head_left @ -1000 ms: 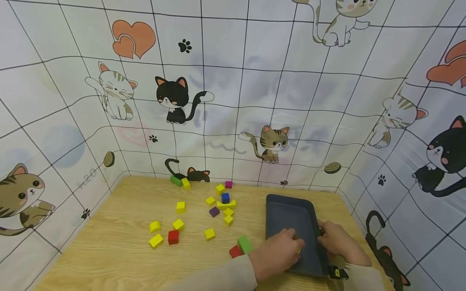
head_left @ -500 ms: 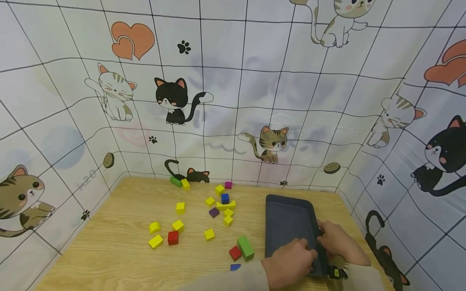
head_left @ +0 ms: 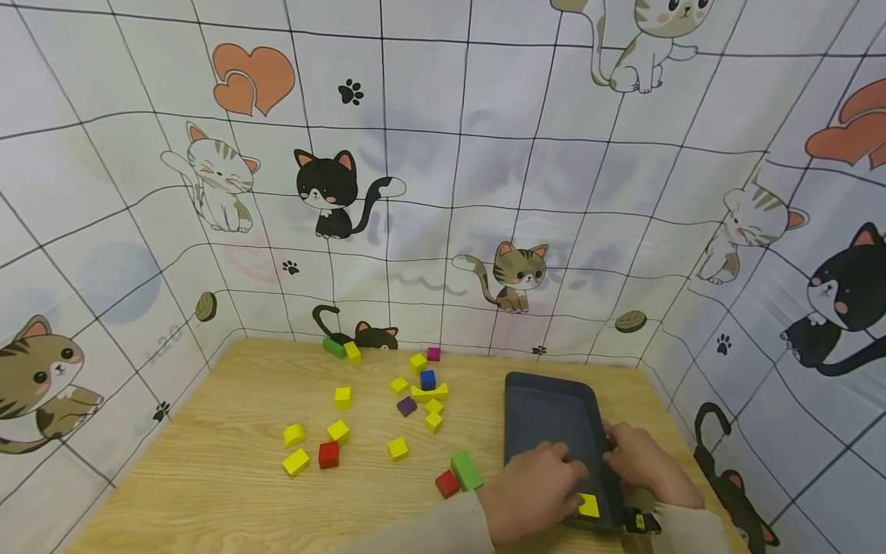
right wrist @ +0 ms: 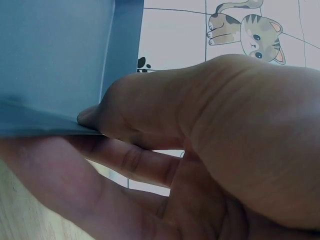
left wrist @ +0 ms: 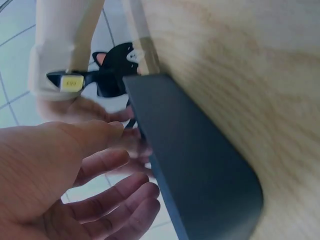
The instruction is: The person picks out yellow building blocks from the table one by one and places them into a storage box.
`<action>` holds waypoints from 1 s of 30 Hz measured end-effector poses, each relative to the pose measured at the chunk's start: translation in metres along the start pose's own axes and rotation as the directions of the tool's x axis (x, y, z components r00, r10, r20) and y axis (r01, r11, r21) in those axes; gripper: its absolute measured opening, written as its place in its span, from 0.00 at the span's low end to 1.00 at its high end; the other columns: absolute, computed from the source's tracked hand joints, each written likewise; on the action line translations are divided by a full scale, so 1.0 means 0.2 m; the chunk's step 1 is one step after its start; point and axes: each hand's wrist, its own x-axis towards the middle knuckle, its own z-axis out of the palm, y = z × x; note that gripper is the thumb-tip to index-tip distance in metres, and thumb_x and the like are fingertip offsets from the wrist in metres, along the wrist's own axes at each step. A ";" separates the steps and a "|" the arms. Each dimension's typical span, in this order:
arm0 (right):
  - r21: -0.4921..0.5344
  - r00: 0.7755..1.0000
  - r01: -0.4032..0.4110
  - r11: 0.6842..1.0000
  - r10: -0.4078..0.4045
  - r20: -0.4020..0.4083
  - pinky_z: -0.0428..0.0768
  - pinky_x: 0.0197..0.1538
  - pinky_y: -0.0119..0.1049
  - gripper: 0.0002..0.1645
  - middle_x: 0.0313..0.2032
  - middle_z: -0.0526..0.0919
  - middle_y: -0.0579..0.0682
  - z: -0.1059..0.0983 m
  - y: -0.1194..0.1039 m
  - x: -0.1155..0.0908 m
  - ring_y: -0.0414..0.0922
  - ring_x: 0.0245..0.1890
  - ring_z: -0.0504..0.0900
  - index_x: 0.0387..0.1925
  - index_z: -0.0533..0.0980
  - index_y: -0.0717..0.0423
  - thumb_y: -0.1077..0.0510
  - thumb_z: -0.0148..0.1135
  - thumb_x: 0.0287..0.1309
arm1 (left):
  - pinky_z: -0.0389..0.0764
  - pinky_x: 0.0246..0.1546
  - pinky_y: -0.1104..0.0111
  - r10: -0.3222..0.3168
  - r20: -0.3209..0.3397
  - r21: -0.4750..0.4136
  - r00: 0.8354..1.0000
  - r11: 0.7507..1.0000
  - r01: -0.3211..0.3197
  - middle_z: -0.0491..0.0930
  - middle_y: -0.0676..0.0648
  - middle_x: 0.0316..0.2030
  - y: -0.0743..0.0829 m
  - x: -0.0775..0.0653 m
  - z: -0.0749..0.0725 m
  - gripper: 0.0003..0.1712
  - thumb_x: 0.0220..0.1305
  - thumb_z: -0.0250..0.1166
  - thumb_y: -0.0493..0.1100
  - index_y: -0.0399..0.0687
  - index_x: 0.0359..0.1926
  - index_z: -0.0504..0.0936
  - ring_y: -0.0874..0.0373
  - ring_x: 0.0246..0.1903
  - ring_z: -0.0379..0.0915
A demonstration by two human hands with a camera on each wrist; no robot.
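A dark grey rectangular tray (head_left: 550, 412) lies at the right of the table in the head view. My right hand (head_left: 652, 465) holds its right edge, thumb over the rim in the right wrist view and fingers beneath. Over the tray's near part is my left hand (head_left: 531, 490), its fingers beside a yellow block (head_left: 588, 505) that lies in the near right corner. The left wrist view shows the left hand (left wrist: 95, 190) with relaxed, parted fingers and nothing between them, close to the outer side of the tray (left wrist: 200, 165).
A green block (head_left: 467, 471) and a red block (head_left: 447, 484) lie left of the tray. Farther left, several yellow blocks (head_left: 398, 448), another red block (head_left: 328, 455), a blue block (head_left: 428, 380) and a purple block (head_left: 406, 406) are scattered. Cat-printed fabric (head_left: 429, 192) surrounds the table.
My left hand went toward the tray's near right corner, then drew back left, exposing the yellow block there. A blue piece seen half a second ago is now behind the sleeve. The right hand stayed.
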 end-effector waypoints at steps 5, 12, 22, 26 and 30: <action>0.017 1.000 -0.005 1.000 0.005 -0.003 0.82 0.21 0.41 0.36 0.43 0.82 0.64 0.01 0.00 -0.01 0.48 0.25 0.83 0.68 0.61 0.76 0.73 0.58 0.58 | 0.78 0.40 0.76 -0.037 -0.073 0.055 0.997 0.998 0.041 0.75 0.62 0.46 -0.08 -0.05 -0.04 0.19 0.67 0.66 0.60 0.67 0.57 0.81 0.68 0.41 0.70; -0.001 1.000 -0.008 1.000 0.008 -0.004 0.81 0.20 0.40 0.40 0.41 0.83 0.64 0.01 0.00 -0.01 0.48 0.24 0.83 0.70 0.57 0.76 0.73 0.57 0.57 | 0.78 0.37 0.77 -0.124 -0.166 0.059 0.978 0.989 0.136 0.75 0.58 0.45 -0.22 -0.16 -0.11 0.18 0.66 0.68 0.58 0.65 0.55 0.82 0.67 0.41 0.72; -0.021 1.000 -0.003 1.000 0.003 -0.003 0.82 0.21 0.40 0.34 0.40 0.83 0.63 0.01 -0.01 -0.01 0.48 0.25 0.83 0.66 0.63 0.77 0.72 0.58 0.58 | 0.78 0.34 0.76 -0.278 -0.175 -0.006 0.945 0.960 0.281 0.77 0.53 0.44 -0.44 -0.31 -0.12 0.19 0.65 0.70 0.53 0.57 0.56 0.83 0.61 0.38 0.71; -0.021 1.000 -0.013 1.000 0.013 -0.007 0.82 0.22 0.40 0.30 0.39 0.83 0.62 0.01 -0.01 -0.01 0.49 0.27 0.83 0.63 0.67 0.76 0.72 0.58 0.58 | 0.78 0.35 0.75 -0.318 -0.208 -0.017 0.925 0.947 0.321 0.77 0.51 0.44 -0.53 -0.37 -0.11 0.20 0.63 0.72 0.52 0.56 0.55 0.84 0.61 0.38 0.72; -0.016 1.000 0.001 1.000 -0.001 -0.022 0.81 0.20 0.40 0.32 0.38 0.83 0.60 0.01 -0.01 -0.01 0.48 0.26 0.83 0.64 0.67 0.73 0.73 0.58 0.57 | 0.81 0.38 0.70 -0.361 -0.220 -0.029 0.906 0.931 0.364 0.77 0.50 0.47 -0.61 -0.43 -0.11 0.20 0.62 0.73 0.50 0.56 0.55 0.83 0.58 0.42 0.75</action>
